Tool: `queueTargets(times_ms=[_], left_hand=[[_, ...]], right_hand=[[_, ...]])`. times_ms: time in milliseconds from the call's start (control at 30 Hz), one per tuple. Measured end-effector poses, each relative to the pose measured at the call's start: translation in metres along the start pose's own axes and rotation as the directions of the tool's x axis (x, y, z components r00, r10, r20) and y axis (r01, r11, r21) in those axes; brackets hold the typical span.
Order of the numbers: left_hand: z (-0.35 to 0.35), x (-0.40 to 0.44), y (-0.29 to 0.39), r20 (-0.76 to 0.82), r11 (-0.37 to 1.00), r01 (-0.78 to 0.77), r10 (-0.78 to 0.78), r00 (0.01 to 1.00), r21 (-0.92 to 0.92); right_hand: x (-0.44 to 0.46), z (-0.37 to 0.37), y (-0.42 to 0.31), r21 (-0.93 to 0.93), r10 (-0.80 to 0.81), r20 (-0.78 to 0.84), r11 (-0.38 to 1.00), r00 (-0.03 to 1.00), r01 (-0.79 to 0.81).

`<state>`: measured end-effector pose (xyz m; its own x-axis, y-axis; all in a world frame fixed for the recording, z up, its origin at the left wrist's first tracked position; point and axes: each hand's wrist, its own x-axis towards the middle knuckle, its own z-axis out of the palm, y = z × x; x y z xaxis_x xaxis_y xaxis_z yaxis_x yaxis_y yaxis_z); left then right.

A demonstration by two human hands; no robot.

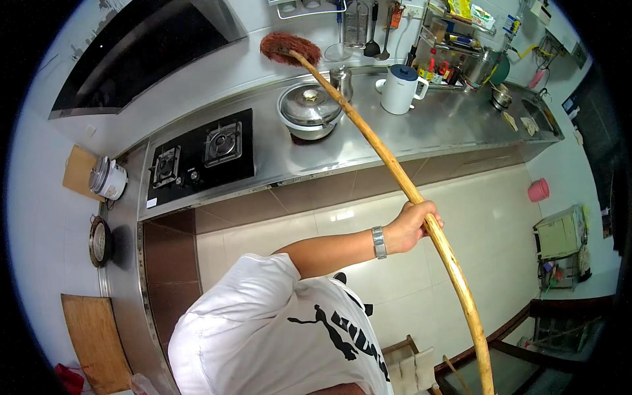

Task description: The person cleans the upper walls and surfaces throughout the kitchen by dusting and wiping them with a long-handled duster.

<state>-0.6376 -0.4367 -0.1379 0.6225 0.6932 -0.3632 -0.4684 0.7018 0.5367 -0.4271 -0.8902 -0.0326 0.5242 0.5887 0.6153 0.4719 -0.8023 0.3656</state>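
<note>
My left hand [415,227], with a metal watch on the wrist, is wrapped around a long, slightly bent wooden pole [388,158]. The pole slants from the upper middle of the view down to the bottom right. At its far end a reddish-brown fluffy head [280,50] is at the white wall above the counter, seemingly touching it. Below that head, a lidded steel pot [309,108] and a steel canister [341,82] stand on the metal counter. My right hand is out of view; only a strip of skin shows at the bottom edge.
A black gas stove [201,158] is set in the counter [283,155], under a dark range hood [151,52]. A white kettle [399,92], bottles and hanging utensils stand or hang farther right. A rice cooker [112,178] is at left, a wooden chair [408,365] at the bottom.
</note>
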Motion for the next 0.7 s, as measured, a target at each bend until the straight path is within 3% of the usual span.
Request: queueTargets(times_ms=[133,200,300,333,400,500,533,633,667,700], left_hand=[[-0.002,0.013,0.010,0.015,0.997,0.008,-0.007,1.000,-0.074],[0.005,0.016,0.022,0.016,0.996,-0.002,0.004,1.000,-0.089],[0.018,0.018,0.039,0.053,0.989,-0.029,0.038,0.998,-0.146],[0.018,0.016,0.042,0.054,0.989,-0.031,0.039,0.998,-0.146],[0.018,0.015,0.045,0.118,0.982,-0.057,0.079,0.990,-0.182],[0.011,0.010,0.052,0.063,0.979,-0.041,0.055,0.996,-0.200],[0.007,0.009,0.055,0.071,0.981,-0.031,0.045,0.996,-0.192],[-0.002,0.002,0.066,0.057,0.967,-0.045,0.061,0.996,-0.249],[-0.001,-0.002,0.071,0.058,0.967,-0.040,0.057,0.997,-0.251],[0.000,-0.006,0.076,0.064,0.961,-0.047,0.067,0.996,-0.273]], right_hand=[[0.049,-0.017,-0.005,-0.054,-0.176,-0.285,0.984,0.942,0.168],[0.078,-0.027,0.003,-0.179,-0.206,-0.284,0.971,0.936,0.160],[0.110,-0.048,0.000,-0.158,-0.243,-0.347,0.967,0.906,0.199],[0.111,-0.054,0.001,-0.252,-0.248,-0.294,0.952,0.923,0.176],[0.118,-0.065,-0.006,-0.143,-0.248,-0.306,0.967,0.919,0.213],[0.125,-0.076,-0.010,-0.149,-0.281,-0.267,0.957,0.922,0.249],[0.127,-0.079,-0.014,-0.218,-0.349,-0.342,0.933,0.873,0.287],[0.136,-0.100,-0.022,-0.187,-0.290,-0.374,0.954,0.881,0.235],[0.145,-0.112,-0.033,-0.200,-0.326,-0.464,0.944,0.824,0.261],[0.147,-0.123,-0.032,-0.235,-0.326,-0.444,0.941,0.835,0.242]])
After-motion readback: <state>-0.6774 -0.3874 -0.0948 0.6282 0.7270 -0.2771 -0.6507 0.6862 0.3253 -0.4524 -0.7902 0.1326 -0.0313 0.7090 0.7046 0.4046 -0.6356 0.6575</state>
